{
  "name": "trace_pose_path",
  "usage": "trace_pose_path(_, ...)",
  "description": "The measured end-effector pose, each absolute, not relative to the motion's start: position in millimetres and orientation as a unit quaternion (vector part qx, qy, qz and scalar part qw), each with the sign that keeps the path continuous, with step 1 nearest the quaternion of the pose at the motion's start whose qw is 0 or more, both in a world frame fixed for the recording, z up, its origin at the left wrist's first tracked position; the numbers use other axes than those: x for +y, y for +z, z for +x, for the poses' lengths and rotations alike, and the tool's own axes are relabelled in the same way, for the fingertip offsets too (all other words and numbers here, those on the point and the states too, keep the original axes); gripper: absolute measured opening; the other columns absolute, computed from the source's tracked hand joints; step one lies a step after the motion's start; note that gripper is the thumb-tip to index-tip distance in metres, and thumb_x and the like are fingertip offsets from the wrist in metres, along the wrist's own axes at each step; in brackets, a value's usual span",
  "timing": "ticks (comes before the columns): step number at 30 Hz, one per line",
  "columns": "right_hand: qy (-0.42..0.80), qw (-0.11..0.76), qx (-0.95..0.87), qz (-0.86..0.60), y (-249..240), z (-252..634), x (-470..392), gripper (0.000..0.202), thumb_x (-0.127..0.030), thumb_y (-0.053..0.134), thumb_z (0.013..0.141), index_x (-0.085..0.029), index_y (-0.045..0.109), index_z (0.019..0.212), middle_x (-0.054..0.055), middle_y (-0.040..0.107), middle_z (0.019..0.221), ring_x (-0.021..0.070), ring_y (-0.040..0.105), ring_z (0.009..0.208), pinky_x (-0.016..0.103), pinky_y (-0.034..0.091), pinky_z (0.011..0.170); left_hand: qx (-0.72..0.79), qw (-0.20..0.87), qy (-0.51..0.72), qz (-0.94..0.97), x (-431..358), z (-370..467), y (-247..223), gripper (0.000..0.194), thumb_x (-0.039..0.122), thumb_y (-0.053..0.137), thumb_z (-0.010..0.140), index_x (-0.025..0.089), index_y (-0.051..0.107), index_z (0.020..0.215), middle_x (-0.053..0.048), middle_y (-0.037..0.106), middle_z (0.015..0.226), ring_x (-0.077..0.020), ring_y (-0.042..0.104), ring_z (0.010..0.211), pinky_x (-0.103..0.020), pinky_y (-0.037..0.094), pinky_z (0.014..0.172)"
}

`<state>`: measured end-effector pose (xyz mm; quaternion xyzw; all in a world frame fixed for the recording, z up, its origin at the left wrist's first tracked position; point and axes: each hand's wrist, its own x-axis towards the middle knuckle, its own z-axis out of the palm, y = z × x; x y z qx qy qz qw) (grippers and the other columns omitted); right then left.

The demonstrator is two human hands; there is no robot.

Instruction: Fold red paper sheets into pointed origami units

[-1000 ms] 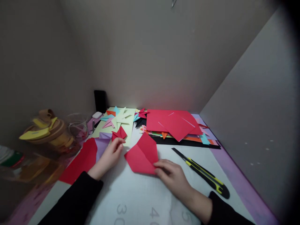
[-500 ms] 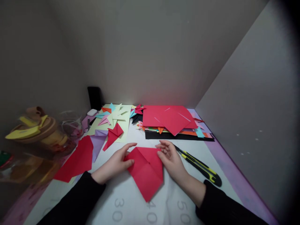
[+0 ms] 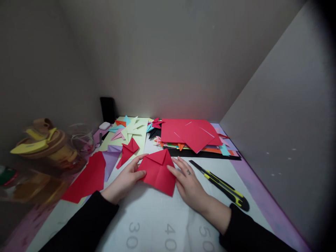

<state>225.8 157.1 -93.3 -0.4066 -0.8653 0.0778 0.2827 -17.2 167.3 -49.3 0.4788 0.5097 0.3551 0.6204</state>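
A folded sheet of red paper [image 3: 159, 176] is tilted up between my hands, with a pointed top and a small flap folded down near it. At its left edge my left hand [image 3: 128, 178] pinches it, thumb on the near face and fingers behind. My right hand [image 3: 190, 183] is at the right edge, fingers stretched out, one fingertip touching the paper's face. Right of that hand lies a black and yellow utility knife [image 3: 223, 187], blade end pointing away. Behind my left hand rests a smaller red folded piece [image 3: 128, 152].
Red sheets [image 3: 189, 131] top a paper stack at the back. Several folded paper pieces [image 3: 132, 129] lie on pale green paper. Left are a red scrap [image 3: 88, 180], a lilac piece [image 3: 112, 159], a lidded cup [image 3: 55, 150] and a dark phone [image 3: 107, 109]. Walls enclose the table.
The red paper has been turned over and raised from the table, its small flap now facing me at the top. My right hand has moved from its upper right corner to its right edge.
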Motion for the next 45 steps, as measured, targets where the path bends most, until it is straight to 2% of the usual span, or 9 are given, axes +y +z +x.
trace_pose_path(5,0.119,0.322,-0.854,-0.391,-100.6,231.8,161.8,0.066,0.000,0.038,0.081,-0.025,0.037,0.142,0.009,0.036,0.148,0.0273,0.027,0.138,0.054,0.035,0.105,0.473,0.693,0.379,0.390,166.1,-20.2,-49.0,0.062,0.020,0.065,0.071,0.025,0.045,0.130,-0.003,0.065,0.093,-0.0134,0.061,0.069,-0.023,0.049,0.061)
trace_pose_path(9,0.260,0.434,-0.769,-0.391,-96.1,233.8,159.2,0.044,-0.018,0.048,0.089,-0.026,0.051,0.132,0.009,0.051,0.138,0.0242,0.048,0.125,0.045,0.043,0.102,0.356,0.751,0.440,0.341,166.5,-21.8,-52.6,0.054,0.058,0.054,0.082,0.022,0.053,0.123,-0.010,0.062,0.113,-0.0235,0.064,0.091,-0.036,0.053,0.076)
trace_pose_path(14,0.569,0.499,-0.447,-0.477,-89.4,221.4,154.8,0.043,-0.053,0.055,0.085,-0.014,0.071,0.084,0.015,0.074,0.090,0.0214,0.070,0.075,0.031,0.055,0.066,0.412,0.620,0.469,0.475,166.0,-14.0,-61.7,0.061,0.048,0.072,0.073,0.023,0.051,0.124,-0.013,0.040,0.144,-0.0316,0.041,0.129,-0.042,0.037,0.100)
trace_pose_path(18,0.706,0.482,-0.312,-0.415,-83.4,210.5,153.2,0.044,-0.052,0.075,0.068,-0.013,0.066,0.086,0.012,0.075,0.079,0.0188,0.070,0.070,0.023,0.051,0.058,0.427,0.648,0.389,0.497,159.1,-1.0,-61.4,0.060,0.038,0.074,0.073,0.018,0.048,0.122,-0.012,0.067,0.104,-0.0223,0.064,0.091,-0.033,0.047,0.078)
trace_pose_path(21,0.727,0.460,-0.307,-0.406,-83.2,209.0,151.6,0.044,-0.051,0.076,0.067,-0.012,0.064,0.084,0.012,0.074,0.078,0.0187,0.070,0.072,0.024,0.050,0.060,0.452,0.660,0.384,0.461,155.8,5.5,-58.8,0.051,0.037,0.073,0.074,0.014,0.051,0.114,0.000,0.065,0.068,-0.0140,0.062,0.064,-0.024,0.045,0.062)
trace_pose_path(31,0.621,0.311,-0.558,-0.454,-90.8,217.2,146.6,0.045,-0.055,0.054,0.084,-0.012,0.069,0.088,0.012,0.073,0.077,0.0162,0.065,0.058,0.025,0.046,0.049,0.534,0.618,0.463,0.346,167.7,-5.8,-63.6,0.029,0.026,0.076,0.063,0.014,0.057,0.081,0.000,0.065,0.062,-0.0096,0.061,0.057,-0.016,0.043,0.054)
trace_pose_path(35,0.249,0.349,-0.817,-0.387,-78.1,218.6,135.2,0.019,-0.026,0.053,0.089,-0.019,0.069,0.095,0.008,0.073,0.086,0.0197,0.066,0.080,0.034,0.052,0.071,0.552,0.638,0.444,0.301,165.9,-6.1,-62.6,0.023,0.020,0.071,0.062,0.015,0.054,0.075,0.002,0.063,0.059,-0.0084,0.060,0.054,-0.016,0.044,0.053)
trace_pose_path(39,-0.056,0.275,-0.903,-0.325,-77.0,211.9,133.7,0.048,-0.007,0.045,0.088,-0.022,0.048,0.133,0.008,0.057,0.132,0.0300,0.044,0.127,0.051,0.039,0.098,0.535,0.696,0.384,0.286,157.2,3.0,-61.8,0.019,0.017,0.065,0.064,0.015,0.050,0.075,0.000,0.063,0.060,-0.0093,0.061,0.056,-0.017,0.045,0.055)
trace_pose_path(45,0.037,0.059,-0.930,-0.360,-100.6,206.4,149.4,0.057,-0.007,0.038,0.088,-0.018,0.032,0.144,0.007,0.039,0.146,0.0308,0.033,0.135,0.052,0.032,0.106,0.600,0.516,0.292,0.537,147.6,4.1,-64.0,0.016,0.018,0.054,0.074,0.017,0.051,0.089,0.003,0.055,0.058,-0.0143,0.054,0.051,-0.025,0.042,0.052)
